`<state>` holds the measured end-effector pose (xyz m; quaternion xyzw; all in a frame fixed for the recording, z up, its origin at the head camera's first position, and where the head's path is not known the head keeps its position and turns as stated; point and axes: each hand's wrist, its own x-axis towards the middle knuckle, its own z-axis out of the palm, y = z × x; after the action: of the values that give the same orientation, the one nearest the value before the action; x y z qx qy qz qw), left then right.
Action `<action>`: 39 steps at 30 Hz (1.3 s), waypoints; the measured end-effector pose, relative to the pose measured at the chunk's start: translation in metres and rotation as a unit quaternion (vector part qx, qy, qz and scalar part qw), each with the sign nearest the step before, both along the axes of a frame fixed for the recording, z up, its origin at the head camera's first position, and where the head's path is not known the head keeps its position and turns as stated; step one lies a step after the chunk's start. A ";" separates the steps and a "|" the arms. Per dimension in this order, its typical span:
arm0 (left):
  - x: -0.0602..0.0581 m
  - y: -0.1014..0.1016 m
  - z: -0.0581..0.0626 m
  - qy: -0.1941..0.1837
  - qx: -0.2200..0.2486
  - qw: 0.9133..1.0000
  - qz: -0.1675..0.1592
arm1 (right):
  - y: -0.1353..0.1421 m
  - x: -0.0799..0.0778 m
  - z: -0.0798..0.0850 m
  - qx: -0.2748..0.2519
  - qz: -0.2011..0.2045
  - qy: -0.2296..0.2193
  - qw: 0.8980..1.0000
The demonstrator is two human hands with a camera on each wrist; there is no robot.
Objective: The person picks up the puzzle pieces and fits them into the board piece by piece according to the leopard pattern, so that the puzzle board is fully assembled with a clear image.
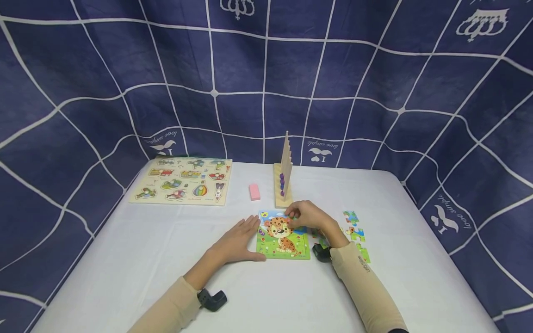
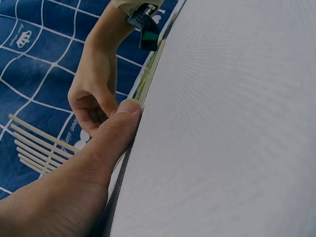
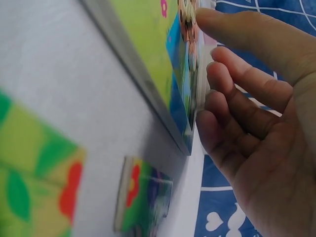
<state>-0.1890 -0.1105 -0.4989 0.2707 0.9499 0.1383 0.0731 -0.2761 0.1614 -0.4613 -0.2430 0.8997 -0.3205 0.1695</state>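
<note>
A square jigsaw puzzle (image 1: 283, 245) with a cartoon leopard on a green field lies mid-table. My left hand (image 1: 237, 240) rests flat at its left side, fingers toward the top left corner and thumb along the bottom left one. Over the upper right part is my right hand (image 1: 308, 215). Its thumb tip touches the leopard picture in the right wrist view, while the other fingers bend loosely beside it with a gap to the thumb. A blue-edged puzzle piece (image 3: 177, 54) sits slightly tilted on the puzzle near that thumb.
Loose puzzle pieces (image 1: 357, 233) lie right of the puzzle, some partly behind my right wrist. Behind it stands a wooden rack (image 1: 284, 201) with upright sticks and purple and blue beads. A pink block (image 1: 254, 192) and a wooden peg board (image 1: 187, 180) with vehicle pictures lie further left.
</note>
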 end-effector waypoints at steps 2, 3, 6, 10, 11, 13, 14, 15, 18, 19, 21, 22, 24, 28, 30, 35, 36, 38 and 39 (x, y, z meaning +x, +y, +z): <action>0.000 0.000 0.000 0.000 0.001 1.000 0.000 | 0.001 0.000 0.000 0.002 0.000 0.000 1.000; 0.000 0.000 0.000 0.001 0.000 1.000 -0.001 | 0.002 0.000 0.001 0.004 0.000 0.001 1.000; 0.001 0.001 0.001 0.001 0.000 1.000 -0.001 | 0.006 0.001 0.002 0.007 0.003 0.009 1.000; 0.001 0.001 0.000 0.004 -0.001 1.000 0.000 | 0.013 0.002 0.003 0.012 0.001 0.019 1.000; 0.001 0.001 0.000 0.004 -0.001 1.000 0.001 | 0.015 0.002 0.003 0.014 0.001 0.022 1.000; 0.001 0.001 0.000 0.004 -0.002 1.000 0.001 | 0.020 0.003 0.003 0.019 -0.005 0.025 1.000; 0.001 0.001 0.000 0.005 -0.001 1.000 0.001 | 0.023 0.003 0.003 0.022 -0.005 0.027 0.999; 0.001 0.001 0.000 0.005 0.000 1.000 0.001 | 0.025 0.004 0.004 0.024 -0.008 0.028 0.999; 0.001 0.001 -0.001 0.007 -0.001 1.000 0.000 | 0.034 0.005 0.005 0.034 -0.013 0.035 0.999; 0.001 0.001 -0.001 0.008 -0.001 1.000 0.000 | 0.038 0.006 0.006 0.038 -0.015 0.038 0.998; 0.001 0.001 -0.001 0.010 -0.001 1.000 -0.001 | 0.044 0.006 0.007 0.044 -0.016 0.046 0.998; 0.001 0.001 -0.001 0.010 0.000 1.000 -0.001 | 0.048 0.006 0.008 0.049 -0.016 0.050 0.997; 0.001 0.000 -0.001 0.009 0.001 1.000 -0.002 | 0.056 0.006 0.009 0.057 -0.021 0.052 0.997; 0.001 0.000 -0.001 0.007 0.002 1.000 -0.002 | 0.070 0.006 0.013 0.066 -0.046 0.033 0.996; 0.001 -0.001 -0.001 0.006 0.001 1.000 -0.001 | 0.077 0.007 0.015 0.067 -0.055 0.022 0.996; 0.001 -0.001 -0.001 0.006 -0.001 1.000 0.000 | 0.093 0.008 0.023 0.074 -0.059 0.018 0.995; 0.001 -0.001 -0.002 0.007 0.000 1.000 0.000 | 0.096 0.008 0.024 0.078 -0.058 0.020 0.995; 0.001 -0.001 -0.002 0.006 0.002 1.000 0.000 | 0.104 0.008 0.025 0.083 -0.063 0.022 0.994; 0.001 0.000 -0.003 0.005 0.002 1.000 0.000 | 0.108 0.008 0.026 0.086 -0.066 0.022 0.994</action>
<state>-0.1880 -0.1108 -0.5014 0.2716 0.9500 0.1388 0.0674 -0.2683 0.2690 -0.4355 -0.1745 0.9416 -0.2466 0.1486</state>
